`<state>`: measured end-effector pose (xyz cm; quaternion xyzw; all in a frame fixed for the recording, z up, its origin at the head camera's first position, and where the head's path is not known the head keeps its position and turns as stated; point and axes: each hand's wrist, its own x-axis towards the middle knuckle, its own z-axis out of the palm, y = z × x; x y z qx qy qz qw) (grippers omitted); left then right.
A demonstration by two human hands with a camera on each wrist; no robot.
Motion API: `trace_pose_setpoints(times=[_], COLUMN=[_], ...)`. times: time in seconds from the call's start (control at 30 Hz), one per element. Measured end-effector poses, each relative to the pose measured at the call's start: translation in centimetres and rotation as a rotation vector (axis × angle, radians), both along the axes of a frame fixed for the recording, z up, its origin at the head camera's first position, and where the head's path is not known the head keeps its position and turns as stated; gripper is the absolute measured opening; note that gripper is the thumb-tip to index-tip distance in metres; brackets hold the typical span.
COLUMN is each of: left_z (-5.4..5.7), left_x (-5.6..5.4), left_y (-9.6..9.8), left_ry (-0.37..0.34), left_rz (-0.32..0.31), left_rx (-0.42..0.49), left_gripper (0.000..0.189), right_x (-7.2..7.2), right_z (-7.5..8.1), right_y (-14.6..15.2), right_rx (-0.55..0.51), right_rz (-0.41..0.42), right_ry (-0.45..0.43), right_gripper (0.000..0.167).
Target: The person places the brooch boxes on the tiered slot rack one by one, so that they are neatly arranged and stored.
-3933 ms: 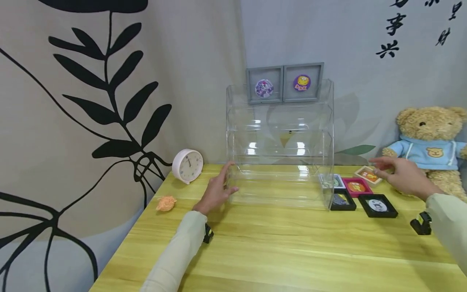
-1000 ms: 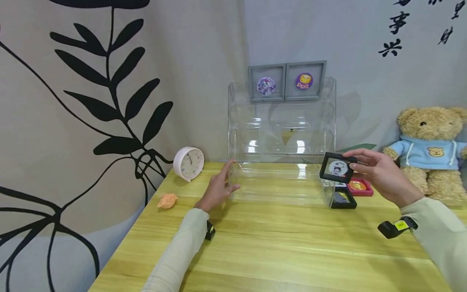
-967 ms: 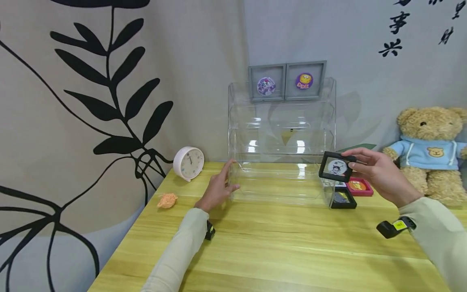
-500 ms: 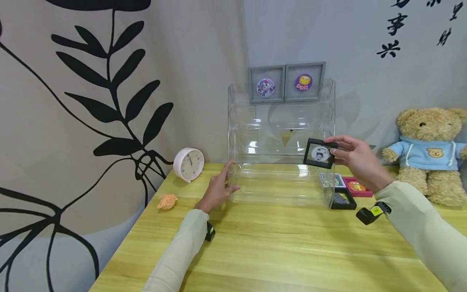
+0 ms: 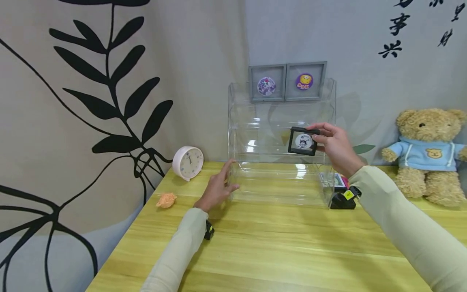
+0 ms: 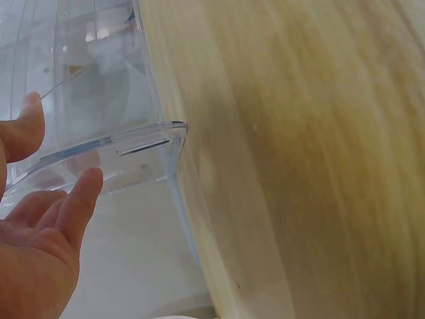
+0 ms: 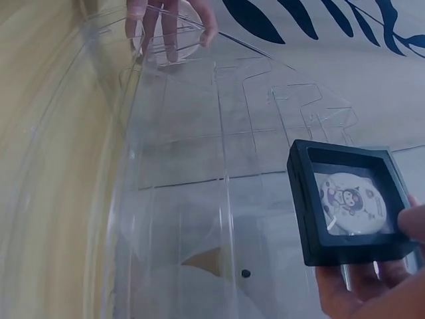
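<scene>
My right hand (image 5: 337,146) pinches a black square display frame (image 5: 290,140) by its right edge. Inside the frame is a round white badge (image 7: 352,205) with a cartoon character. The frame is raised in front of the middle tiers of a clear plastic tiered rack (image 5: 268,182). With fingers fairly straight, my left hand (image 5: 215,188) touches the rack's left side near its front corner; the thumb shows beside the panel's edge in the left wrist view. Two grey frames, one with a purple patterned badge (image 5: 266,86) and one with a yellow-character badge (image 5: 304,81), stand on the top tier.
A white-blue frame (image 5: 338,181) and others lie by the rack's right foot, partly hidden by my right wrist. A teddy bear (image 5: 430,152) in a blue hoodie sits at the right. At the left are a round clock (image 5: 189,163) and a small orange object (image 5: 166,200).
My right hand has picked up the black frame from the table's right side and carried it left and up, in front of the rack. My left hand has stayed at the rack's side.
</scene>
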<state>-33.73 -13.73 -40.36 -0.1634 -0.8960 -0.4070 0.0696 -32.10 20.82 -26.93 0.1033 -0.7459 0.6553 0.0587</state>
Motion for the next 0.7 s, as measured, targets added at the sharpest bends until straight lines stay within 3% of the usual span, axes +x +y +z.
trace_pose_setpoints(times=[0.17, 0.43, 0.7], left_z=[0.0, 0.0, 0.0], left_x=[-0.1, 0.0, 0.0], left_y=[-0.1, -0.2, -0.1], left_ry=[-0.001, 0.008, 0.012], left_rz=[-0.006, 0.006, 0.004], left_rx=[-0.001, -0.016, -0.032], left_gripper=[0.088, 0.087, 0.087], right_x=[-1.2, -3.6, -6.3], right_z=[0.9, 3.1, 5.8], right_y=[-1.2, -2.4, -3.4], right_rx=[0.056, 0.032, 0.211], right_rz=[-0.032, -0.051, -0.086], right_ry=[0.003, 0.049, 0.154], right_gripper=[0.031, 0.032, 0.034])
